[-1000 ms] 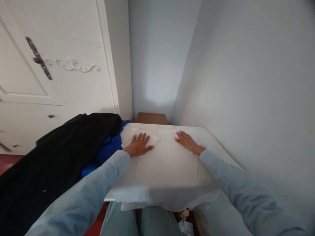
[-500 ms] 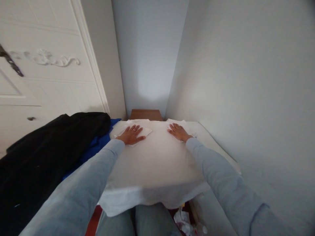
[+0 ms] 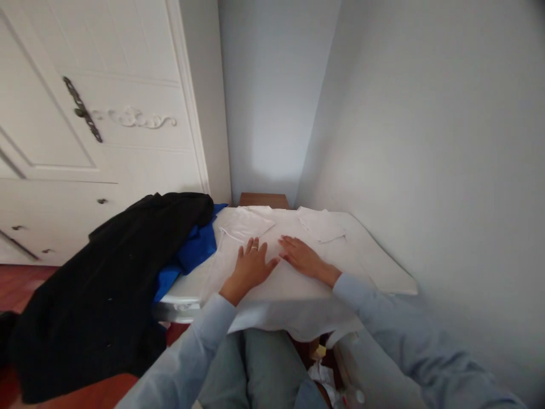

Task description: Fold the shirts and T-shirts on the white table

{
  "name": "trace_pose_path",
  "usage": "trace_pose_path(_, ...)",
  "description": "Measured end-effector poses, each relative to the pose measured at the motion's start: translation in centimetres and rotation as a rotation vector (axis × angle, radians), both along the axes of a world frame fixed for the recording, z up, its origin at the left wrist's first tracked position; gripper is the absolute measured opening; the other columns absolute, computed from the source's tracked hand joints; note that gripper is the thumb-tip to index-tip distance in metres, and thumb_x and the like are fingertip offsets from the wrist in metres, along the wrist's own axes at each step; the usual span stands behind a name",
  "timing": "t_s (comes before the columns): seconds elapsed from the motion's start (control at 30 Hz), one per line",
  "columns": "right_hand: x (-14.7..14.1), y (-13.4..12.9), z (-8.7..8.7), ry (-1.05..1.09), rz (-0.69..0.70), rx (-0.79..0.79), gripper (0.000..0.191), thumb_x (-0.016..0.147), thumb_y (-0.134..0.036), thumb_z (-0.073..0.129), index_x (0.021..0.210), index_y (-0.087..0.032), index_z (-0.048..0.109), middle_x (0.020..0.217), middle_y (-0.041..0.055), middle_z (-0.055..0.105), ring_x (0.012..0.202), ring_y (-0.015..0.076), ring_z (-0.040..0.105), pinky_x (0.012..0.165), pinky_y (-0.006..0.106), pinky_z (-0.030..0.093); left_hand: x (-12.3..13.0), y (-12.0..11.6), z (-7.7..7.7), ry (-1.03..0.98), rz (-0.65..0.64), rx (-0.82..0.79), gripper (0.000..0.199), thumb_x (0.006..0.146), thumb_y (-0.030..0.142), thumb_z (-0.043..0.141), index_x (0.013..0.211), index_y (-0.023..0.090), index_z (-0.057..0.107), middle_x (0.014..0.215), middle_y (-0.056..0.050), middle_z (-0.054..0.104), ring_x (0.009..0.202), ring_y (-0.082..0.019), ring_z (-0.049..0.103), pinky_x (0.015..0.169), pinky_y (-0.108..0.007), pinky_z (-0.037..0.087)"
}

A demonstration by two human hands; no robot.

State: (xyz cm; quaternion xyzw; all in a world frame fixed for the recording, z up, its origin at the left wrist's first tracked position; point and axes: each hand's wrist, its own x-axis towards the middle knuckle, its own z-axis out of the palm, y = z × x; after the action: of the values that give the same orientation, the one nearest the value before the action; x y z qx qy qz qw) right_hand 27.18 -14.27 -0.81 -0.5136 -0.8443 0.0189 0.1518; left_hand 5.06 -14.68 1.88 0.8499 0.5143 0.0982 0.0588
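Now your left hand (image 3: 252, 266) and right hand (image 3: 303, 257) lie open, apart, on the white shirt (image 3: 276, 287): sleeves (image 3: 247, 224) already flat, hem (image 3: 293, 321) hanging loose off the table (image 3: 383, 264).

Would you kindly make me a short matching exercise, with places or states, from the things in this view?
Column one:
1. Left hand
2. White garment
3. Black garment
4. Brown wooden-looking piece

Column two:
A. Spread out on the table
B. In the far corner
C. Wearing a ring
D. Draped over blue cloth

Pairs: 1-C, 2-A, 3-D, 4-B
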Motion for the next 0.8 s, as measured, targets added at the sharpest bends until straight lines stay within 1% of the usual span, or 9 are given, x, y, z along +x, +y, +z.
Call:
trace_pose_path(0.1,-0.2,-4.8,-0.5,-0.011,0.096,-0.034,0.061,0.104,-0.054,0.033,0.151,-0.017,0.047,0.158,0.0138,0.041,0.149,0.0258,0.035,0.123,0.049,0.028,-1.8,-3.2,-1.9,0.011,-0.007,0.077,0.072,0.098,0.061,0.034,0.15,0.013,0.045,0.159,-0.022,0.034,0.151,-0.037,0.027,0.12,-0.06,0.024)
trace_pose_path(0.17,1.2,-7.4,-0.6,-0.035,0.098,-0.045,0.061,0.105,-0.053,0.031,0.152,-0.016,0.046,0.16,0.013,0.038,0.15,0.0248,0.032,0.124,0.048,0.025,-3.4,-4.2,-2.4,0.035,0.027,0.114,0.072,0.098,0.06,0.034,0.152,0.013,0.044,0.16,-0.021,0.033,0.151,-0.037,0.028,0.122,-0.059,0.022)
trace_pose_path(0.23,3.8,-9.6,-0.7,-0.058,0.065,-0.052,0.061,0.105,-0.052,0.03,0.152,-0.016,0.045,0.16,0.0126,0.037,0.15,0.0246,0.032,0.125,0.048,0.024,-5.0,-4.5,-2.4,0.068,0.057,0.136,0.072,0.098,0.059,0.034,0.151,0.011,0.044,0.16,-0.021,0.034,0.15,-0.036,0.029,0.122,-0.058,0.023)
trace_pose_path(0.43,13.2,-15.5,-2.7,-0.026,-0.219,0.028,0.063,0.101,-0.057,0.038,0.152,-0.02,0.045,0.161,0.0127,0.036,0.15,0.0286,0.033,0.124,0.054,0.024,-9.5,-4.7,-2.4,0.049,0.138,0.231,0.066,0.099,0.052,0.033,0.146,0.01,0.049,0.156,-0.023,0.04,0.148,-0.036,0.035,0.118,-0.058,0.028)
trace_pose_path(0.57,16.5,-19.4,-4.6,0.057,-0.387,0.093,0.065,0.1,-0.058,0.039,0.152,-0.02,0.045,0.161,0.0133,0.036,0.151,0.0316,0.03,0.124,0.059,0.019,-11.9,-6.2,-3.0,-0.058,0.21,0.28,0.061,0.099,0.05,0.032,0.139,0.009,0.054,0.151,-0.022,0.047,0.146,-0.034,0.038,0.121,-0.055,0.027)
trace_pose_path(0.63,16.5,-20.9,-6.1,0.165,-0.437,0.131,0.068,0.098,-0.059,0.042,0.153,-0.021,0.043,0.163,0.0126,0.033,0.153,0.0315,0.024,0.125,0.059,0.017,-12.7,-7.7,-3.5,-0.161,0.256,0.31,0.059,0.099,0.05,0.029,0.135,0.011,0.056,0.148,-0.02,0.051,0.147,-0.034,0.036,0.122,-0.056,0.024)
trace_pose_path(0.7,15.6,-22.0,-8.3,0.34,-0.513,0.181,0.072,0.095,-0.061,0.046,0.154,-0.021,0.04,0.165,0.0116,0.028,0.154,0.031,0.02,0.125,0.058,0.017,-13.0,-9.6,-4.5,-0.354,0.317,0.335,0.058,0.099,0.052,0.03,0.133,0.014,0.056,0.144,-0.019,0.054,0.147,-0.032,0.036,0.123,-0.054,0.026)
trace_pose_path(0.77,13.8,-22.7,-11.7,0.594,-0.639,0.221,0.077,0.091,-0.063,0.05,0.155,-0.021,0.036,0.164,0.0127,0.029,0.153,0.032,0.024,0.124,0.058,0.022,-12.9,-11.5,-6.4,-0.635,0.424,0.333,0.057,0.098,0.055,0.034,0.135,0.016,0.053,0.142,-0.017,0.055,0.141,-0.03,0.044,0.118,-0.05,0.038)
trace_pose_path(0.8,12.7,-23.0,-13.7,0.752,-0.723,0.228,0.08,0.089,-0.065,0.052,0.155,-0.021,0.035,0.162,0.0144,0.033,0.15,0.0332,0.031,0.122,0.059,0.028,-12.8,-12.3,-7.7,-0.784,0.548,0.327,0.056,0.097,0.055,0.036,0.136,0.017,0.051,0.14,-0.017,0.055,0.133,-0.029,0.052,0.112,-0.049,0.046)
